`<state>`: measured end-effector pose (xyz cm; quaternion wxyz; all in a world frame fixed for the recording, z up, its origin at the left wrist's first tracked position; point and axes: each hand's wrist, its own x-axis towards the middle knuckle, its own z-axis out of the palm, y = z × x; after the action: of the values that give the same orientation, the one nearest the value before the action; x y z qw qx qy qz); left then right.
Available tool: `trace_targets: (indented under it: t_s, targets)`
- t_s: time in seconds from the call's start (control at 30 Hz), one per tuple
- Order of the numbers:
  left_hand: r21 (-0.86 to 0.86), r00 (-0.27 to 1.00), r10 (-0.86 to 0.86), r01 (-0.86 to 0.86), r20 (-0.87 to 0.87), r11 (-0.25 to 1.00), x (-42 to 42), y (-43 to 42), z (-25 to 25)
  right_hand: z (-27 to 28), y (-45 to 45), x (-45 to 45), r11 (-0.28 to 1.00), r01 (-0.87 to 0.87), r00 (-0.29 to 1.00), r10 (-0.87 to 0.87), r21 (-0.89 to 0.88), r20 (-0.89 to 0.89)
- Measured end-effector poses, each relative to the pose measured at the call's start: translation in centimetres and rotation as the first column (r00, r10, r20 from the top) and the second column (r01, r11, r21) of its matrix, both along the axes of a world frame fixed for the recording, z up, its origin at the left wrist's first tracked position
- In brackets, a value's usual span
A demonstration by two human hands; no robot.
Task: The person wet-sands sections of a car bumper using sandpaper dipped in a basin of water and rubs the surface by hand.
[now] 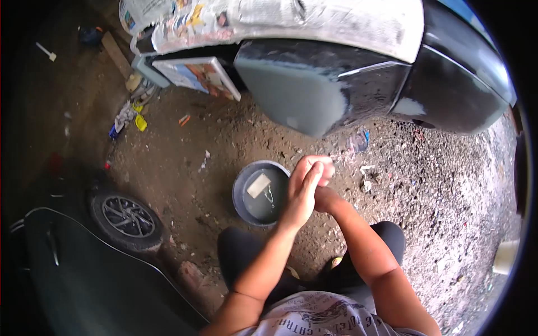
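Observation:
My left hand [302, 190] and my right hand [323, 200] are pressed together in front of me, above the ground and just right of a grey basin. The left hand is closed over the right one, its thumb on top. Most of the right hand's fingers are hidden behind the left, and the outer fingers are blurred. No tool shows between them. The round basin [240, 208] holds cloudy water. In it lies a pale rectangular block [258, 186], with a looped light-coloured strip [269, 195] beside it.
Ahead stands a dark car panel [291, 84] with grey patches, newspaper [269, 22] covering its top. A framed picture [202, 75] leans near it. A car wheel [126, 220] and dark bodywork [95, 285] are at left. Litter dots the gravel, and a white container [506, 257] stands far right.

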<state>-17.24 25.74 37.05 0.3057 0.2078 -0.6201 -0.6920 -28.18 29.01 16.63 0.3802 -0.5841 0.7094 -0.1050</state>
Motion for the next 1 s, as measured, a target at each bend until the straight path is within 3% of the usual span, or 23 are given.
trace_targets:
  t_s: [0.03,0.07,0.1,0.13,0.2,0.37,0.6,0.63,0.73,0.8,0.87,0.9,0.93,1.0]
  targets:
    - [-0.084,0.995,-0.069,0.063,-0.074,0.994,1.4,0.4,2.9,-0.4,-0.2,-0.3,1.0,-0.001,0.999,0.002,0.023,-0.049]
    - [-0.095,0.996,-0.091,0.088,-0.024,0.992,2.8,1.6,6.9,-0.1,0.5,0.2,0.997,-0.022,0.997,0.017,-0.068,-0.076]
    - [-0.392,0.99,-0.138,0.138,0.028,0.91,4.1,1.0,10.5,0.4,1.2,0.8,0.986,-0.045,0.994,0.028,-0.158,-0.108]
    - [-0.628,0.971,-0.206,0.084,-0.124,0.773,4.9,1.2,13.5,0.5,1.9,1.3,0.967,-0.069,0.989,0.034,-0.245,-0.146]
    - [-0.819,0.93,-0.327,0.053,-0.168,0.571,6.2,1.3,18.1,4.4,1.7,1.8,0.999,0.034,0.992,-0.038,-0.033,-0.117]
    - [-0.913,0.902,-0.425,0.112,-0.072,0.392,9.4,1.0,19.1,3.4,1.6,2.8,0.999,0.017,0.993,-0.021,-0.038,-0.115]
    - [-0.893,0.892,-0.446,0.138,-0.077,0.429,13.2,0.2,17.2,4.6,1.9,5.4,0.998,0.004,0.988,-0.013,-0.057,-0.153]
    - [-0.883,0.89,-0.447,0.135,-0.091,0.449,13.8,0.4,17.0,3.3,2.1,5.6,0.984,-0.057,0.986,0.028,-0.169,-0.166]
    - [-0.841,0.909,-0.403,0.131,-0.11,0.524,15.6,0.5,14.8,3.9,1.8,7.1,0.957,-0.071,0.974,0.006,-0.282,-0.225]
    - [-0.792,0.946,-0.315,0.137,-0.074,0.595,16.0,0.1,11.5,4.2,1.9,8.9,0.954,0.054,0.986,-0.099,-0.296,-0.138]
    - [-0.806,0.989,-0.14,0.119,0.046,0.58,15.1,-1.3,6.4,3.7,0.2,10.0,0.938,0.134,0.987,-0.156,-0.318,-0.046]
    - [-0.629,0.97,-0.145,0.238,0.196,0.74,14.2,-2.5,2.1,2.2,0.0,9.7,0.922,0.063,0.996,-0.081,-0.382,-0.033]
    - [-0.517,0.873,-0.125,0.388,0.472,0.763,13.3,-4.1,-2.5,3.7,-0.9,10.4,0.927,0.037,0.998,-0.054,-0.372,-0.035]
    - [-0.436,0.717,0.012,0.41,0.697,0.801,11.8,-7.0,-10.4,-0.8,-2.1,10.2,0.851,-0.181,0.961,0.047,-0.493,-0.272]
